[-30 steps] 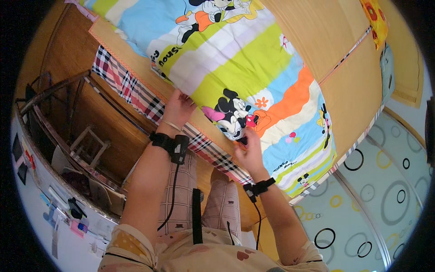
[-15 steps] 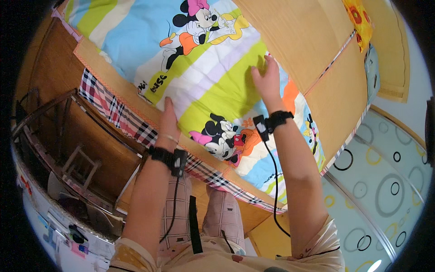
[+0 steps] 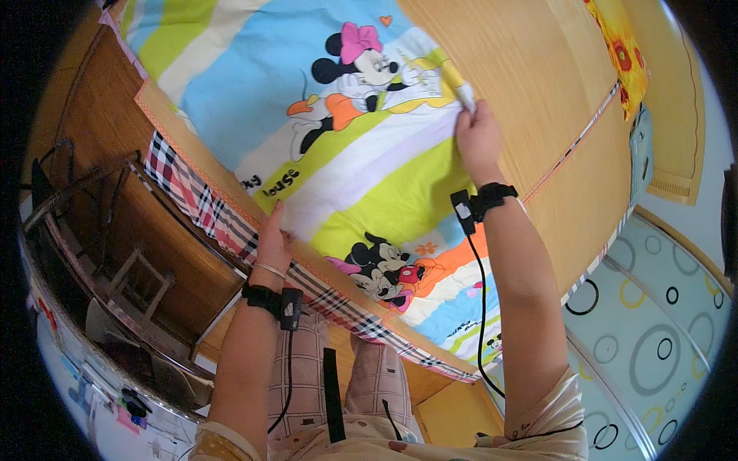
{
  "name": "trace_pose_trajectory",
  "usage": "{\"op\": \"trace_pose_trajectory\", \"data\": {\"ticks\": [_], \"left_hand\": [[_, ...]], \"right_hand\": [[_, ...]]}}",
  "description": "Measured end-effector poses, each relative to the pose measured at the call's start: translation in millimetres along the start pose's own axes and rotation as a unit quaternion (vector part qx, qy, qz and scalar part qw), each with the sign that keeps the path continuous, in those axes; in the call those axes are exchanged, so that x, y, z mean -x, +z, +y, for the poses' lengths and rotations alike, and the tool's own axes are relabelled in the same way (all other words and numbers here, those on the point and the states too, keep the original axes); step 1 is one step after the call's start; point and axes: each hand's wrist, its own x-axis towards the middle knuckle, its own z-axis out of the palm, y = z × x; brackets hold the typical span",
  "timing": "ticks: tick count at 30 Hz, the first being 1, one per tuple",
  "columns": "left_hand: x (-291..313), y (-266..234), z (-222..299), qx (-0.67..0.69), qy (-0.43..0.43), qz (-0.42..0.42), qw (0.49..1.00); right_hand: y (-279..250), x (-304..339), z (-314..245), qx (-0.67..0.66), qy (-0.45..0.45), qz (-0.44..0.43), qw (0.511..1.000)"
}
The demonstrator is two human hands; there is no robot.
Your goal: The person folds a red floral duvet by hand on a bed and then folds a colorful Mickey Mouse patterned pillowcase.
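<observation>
A cartoon-print bed cover point(image 3: 354, 177) with blue, lime, white and lilac stripes is spread over a tan woven mat point(image 3: 530, 84). My right hand point(image 3: 479, 142) is closed on its right edge, where a small fold of fabric bunches up between thumb and fingers. At the cover's near left edge, my left hand point(image 3: 273, 240) grips the border, its thumb on top and its fingers hidden underneath. The cloth between the two hands is fairly flat, with soft wrinkles. Each wrist wears a black strap with a small cabled device.
A plaid trim point(image 3: 192, 188) hangs along the bed's near side. Dark metal-framed furniture point(image 3: 131, 284) stands at the lower left. A yellow-and-red floral cloth point(image 3: 624, 58) lies at the far right, and a pale circle-patterned panel point(image 3: 646, 330) is at the lower right.
My right hand has moved along the cover's right edge and closed on it; before, its thumb and fingers were apart. The printed figures sit lower in view, and the right edge is drawn in.
</observation>
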Motion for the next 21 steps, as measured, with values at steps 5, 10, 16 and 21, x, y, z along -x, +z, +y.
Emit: {"op": "trace_pose_trajectory", "data": {"ticks": [5, 10, 16, 21], "left_hand": [[-1.9, 35.2, 44.8, 0.103, 0.005, -0.095, 0.99], [-28.6, 22.2, 45.7, 0.03, 0.04, -0.01, 0.999], [-1.7, 45.3, 53.5, -0.254, 0.186, 0.192, 0.93], [1.2, 41.8, 40.1, -0.016, 0.041, 0.038, 0.998]], "right_hand": [[-11.7, -16.1, 13.4, -0.153, 0.02, -0.027, 0.988], [-1.1, -7.6, 9.4, -0.166, -0.014, -0.102, 0.981], [-44.0, -47.6, 13.7, 0.064, 0.003, -0.046, 0.997], [-19.0, -8.6, 81.7, -0.154, 0.133, -0.229, 0.952]]}}
